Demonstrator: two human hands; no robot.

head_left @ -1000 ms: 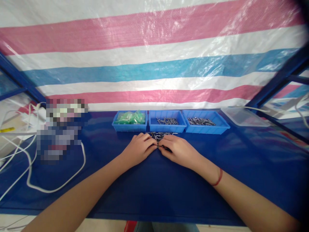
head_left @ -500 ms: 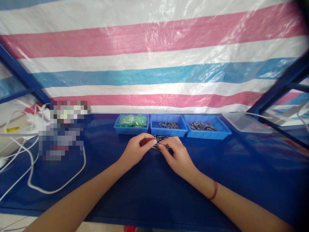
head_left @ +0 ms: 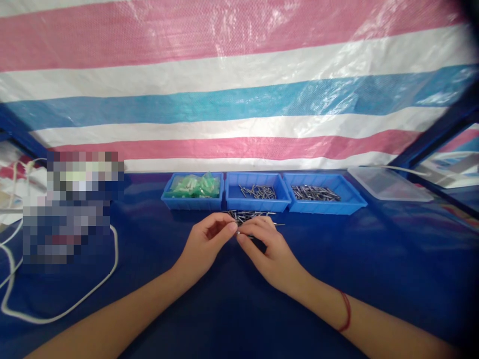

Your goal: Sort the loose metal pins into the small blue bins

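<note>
Both hands are at the middle of the blue table (head_left: 232, 304), close in front of a row of three blue trays.

- Left hand (head_left: 207, 242): thumb and forefinger closed in a pinch, other fingers curled under.
- Right hand (head_left: 267, 249): also pinched shut, its fingertips touching those of the left hand. A red string (head_left: 346, 311) is round the wrist.
- The fingertips meet at the near edge of a loose pile of pins (head_left: 249, 215). Whether a pin sits in either pinch is too small to tell.
- The pile lies on the bare table, just in front of the middle tray (head_left: 258, 205) and not inside it.
- The middle tray holds a thin scatter of the same pins. The right tray (head_left: 325, 207) holds a fuller layer.
- The left tray (head_left: 192, 203) holds pale green pieces (head_left: 194, 185).
- A clear lid (head_left: 389, 182) is off to the right. A white cable (head_left: 75, 304) loops on the left, well apart from the hands.
- A striped sheet (head_left: 239, 99) hangs behind.

Handling, as judged:
- The pins look thin, stiff and very light, with smooth metal sides, so probably slippery.
- They seem apt to roll on the table cover and to tangle crosswise in the pile.
- The best hold seems to be at mid-shaft, between the thumb and forefinger tips, one pin at a time.
- The ends may be sharp, so they are best kept clear of the fingertips.
- They are unlikely to bend or break under finger pressure.
</note>
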